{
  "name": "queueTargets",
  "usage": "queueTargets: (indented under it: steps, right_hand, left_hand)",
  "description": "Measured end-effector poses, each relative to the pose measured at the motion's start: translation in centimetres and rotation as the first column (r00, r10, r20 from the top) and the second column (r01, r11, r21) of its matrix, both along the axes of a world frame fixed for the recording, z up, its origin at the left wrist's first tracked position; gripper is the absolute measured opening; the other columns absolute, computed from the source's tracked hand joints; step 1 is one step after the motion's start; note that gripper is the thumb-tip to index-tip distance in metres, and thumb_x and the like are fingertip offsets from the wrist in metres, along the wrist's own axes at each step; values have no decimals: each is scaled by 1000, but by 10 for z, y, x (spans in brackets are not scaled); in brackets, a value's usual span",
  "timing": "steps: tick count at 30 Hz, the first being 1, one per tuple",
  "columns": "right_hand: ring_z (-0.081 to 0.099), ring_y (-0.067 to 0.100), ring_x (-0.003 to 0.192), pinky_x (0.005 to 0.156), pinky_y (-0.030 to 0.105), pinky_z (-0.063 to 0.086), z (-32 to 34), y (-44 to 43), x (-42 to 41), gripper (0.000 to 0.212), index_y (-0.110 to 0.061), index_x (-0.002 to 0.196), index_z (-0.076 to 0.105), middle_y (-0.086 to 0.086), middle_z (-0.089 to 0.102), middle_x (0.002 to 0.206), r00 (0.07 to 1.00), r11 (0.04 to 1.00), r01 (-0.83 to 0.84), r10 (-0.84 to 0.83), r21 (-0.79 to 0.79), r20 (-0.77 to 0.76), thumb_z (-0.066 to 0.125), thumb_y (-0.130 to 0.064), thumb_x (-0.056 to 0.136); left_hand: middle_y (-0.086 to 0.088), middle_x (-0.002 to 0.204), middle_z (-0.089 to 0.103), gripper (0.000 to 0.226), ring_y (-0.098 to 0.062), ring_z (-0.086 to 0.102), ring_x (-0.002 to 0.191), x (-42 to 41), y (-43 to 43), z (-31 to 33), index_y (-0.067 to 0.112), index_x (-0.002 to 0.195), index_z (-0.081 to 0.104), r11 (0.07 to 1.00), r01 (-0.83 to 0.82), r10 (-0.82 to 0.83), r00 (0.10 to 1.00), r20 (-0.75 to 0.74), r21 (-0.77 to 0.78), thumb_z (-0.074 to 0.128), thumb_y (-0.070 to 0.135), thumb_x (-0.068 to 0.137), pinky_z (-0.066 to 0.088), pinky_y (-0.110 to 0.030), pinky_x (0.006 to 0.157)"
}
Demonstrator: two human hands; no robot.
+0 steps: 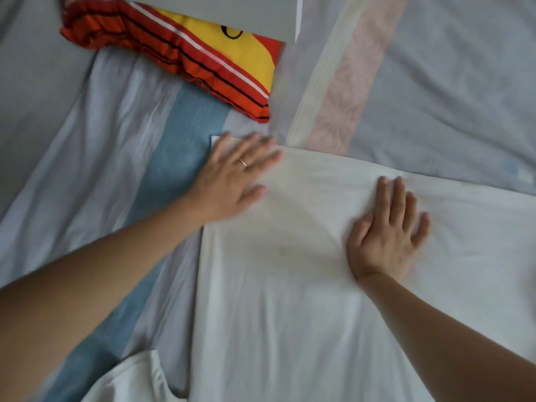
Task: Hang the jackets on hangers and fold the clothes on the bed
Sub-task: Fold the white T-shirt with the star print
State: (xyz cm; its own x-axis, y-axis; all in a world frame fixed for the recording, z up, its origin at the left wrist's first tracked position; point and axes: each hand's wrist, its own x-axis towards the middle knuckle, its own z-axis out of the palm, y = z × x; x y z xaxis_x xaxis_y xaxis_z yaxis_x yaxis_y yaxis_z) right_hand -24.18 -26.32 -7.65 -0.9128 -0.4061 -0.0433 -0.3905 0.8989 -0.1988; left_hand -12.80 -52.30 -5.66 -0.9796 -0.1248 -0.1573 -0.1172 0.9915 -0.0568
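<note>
A white garment [290,285] lies spread flat on the bed, filling the lower right of the head view. My left hand [232,178], a ring on one finger, rests flat with fingers apart on the garment's upper left corner. My right hand [388,230] presses palm down on the cloth near its top edge, fingers spread. Neither hand grips anything. A small white edge [216,139] shows under my left fingertips.
A red, orange and yellow striped pillow [179,53] lies at the upper left. The bedsheet has blue [185,140], pale grey and pink [348,91] stripes. Another piece of white cloth [130,381] lies at the bottom edge.
</note>
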Motion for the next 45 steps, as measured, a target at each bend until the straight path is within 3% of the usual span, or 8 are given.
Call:
queueTargets:
  steps: [7, 12, 16, 22, 29, 34, 38, 45]
  right_hand:
    - [18, 23, 144, 115, 44, 2, 0, 1, 0, 69, -27, 151, 19, 1, 16, 159, 1000, 1000, -18, 18, -14, 12, 30, -34, 84]
    - [5, 22, 147, 118, 46, -4, 12, 3, -2, 64, -28, 153, 6, 0, 3, 161, 986, 994, -107, 107, -3, 125, 29, -38, 94]
    - [12, 20, 147, 118, 40, 4, 17, 121, 23, 62, -35, 152, 11, -3, 10, 160, 935, 935, -349, 344, 65, 83, 21, -53, 94]
    - [5, 25, 148, 119, 45, 1, 42, 310, 36, 76, -18, 153, 8, 8, 4, 161, 949, 948, 219, -262, 232, 177, 10, -52, 85]
    - [24, 28, 143, 113, 53, 5, 47, 363, 187, 63, -33, 151, 16, -4, 18, 158, 886, 873, -432, 362, 228, 291, 24, -55, 92]
    - [-16, 22, 146, 110, 63, -7, 43, 486, 225, 70, -43, 144, -21, -14, -29, 152, 894, 897, 1, -199, 442, 401, 18, -68, 92]
    - [11, 29, 145, 111, 54, 18, 71, 496, 235, 78, -24, 151, 12, 2, 7, 159, 837, 921, 327, -386, 212, 389, 50, -54, 90]
    - [59, 22, 102, 87, 31, 51, 64, 459, 165, 69, -3, 128, 46, 11, 57, 120, 307, 120, 946, -625, -300, 717, 80, -21, 72]
  left_hand:
    - [-5, 160, 2, 63, -24, -1, 147, -2, 24, 8, 16, 152, 11, 851, -525, 521, 839, -157, 21, 28, 38, 96, -9, -59, 110]
    - [0, 158, 21, 61, -27, 17, 145, 60, 164, 8, 20, 149, 26, 999, -25, 31, 987, -157, 45, 33, 40, 92, 9, -62, 111]
    - [3, 159, 13, 64, -28, 13, 146, 133, 143, -10, 30, 151, 11, 945, -327, 327, 944, -30, 1, 24, 47, 90, 8, -62, 110]
    - [-5, 160, -10, 60, -35, -11, 145, 127, 180, 16, 25, 153, 1, 706, -706, 701, 708, 81, 57, 25, 40, 99, -6, -66, 110]
    - [0, 160, 12, 66, -39, 9, 145, 218, 372, 12, 31, 150, 17, 972, -169, 151, 982, 115, 166, 30, 52, 89, 9, -73, 104]
    - [0, 158, -20, 68, -33, -16, 144, 346, 399, 9, 37, 149, -11, 780, -619, 568, 761, 314, 88, 13, 62, 90, -8, -61, 111]
    - [-7, 156, -25, 71, -34, -19, 143, 331, 437, 31, 28, 149, -16, 562, -821, 719, 544, 433, 99, 27, 50, 97, -6, -65, 111]
    - [-6, 136, 50, 51, -31, 45, 128, 287, 540, 52, 23, 118, 59, 841, -16, -145, 957, 253, 541, 44, 51, 78, 35, -52, 98]
